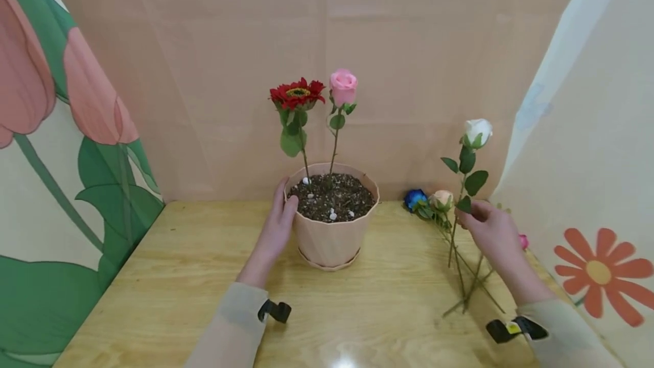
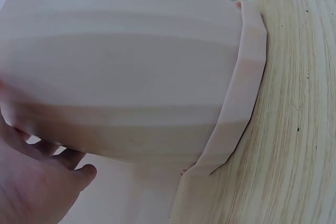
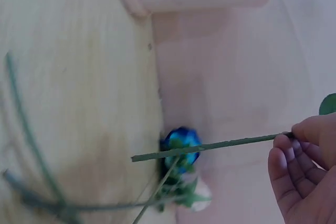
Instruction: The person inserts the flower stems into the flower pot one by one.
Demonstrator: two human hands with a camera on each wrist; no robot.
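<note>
My right hand [image 1: 493,231] pinches the stem of a white rose [image 1: 478,132] between thumb and fingers, holding it upright over the right of the table. In the right wrist view the bare lower stem [image 3: 226,144] sticks out from the fingers, its cut end free. At the left side of a pale pink flowerpot [image 1: 332,237], my left hand [image 1: 276,223] grips the rim. Dark soil [image 1: 337,195] fills the pot. A red daisy-like flower [image 1: 298,94] and a pink rose [image 1: 343,87] stand in that soil.
Beyond my right hand lie a blue rose [image 1: 415,199] and a peach rose [image 1: 441,200], their stems crossing on the wooden table [image 1: 204,300]. A bright pink bloom [image 1: 523,241] shows partly behind the right wrist. A pinkish backdrop [image 1: 230,72] rises behind the pot.
</note>
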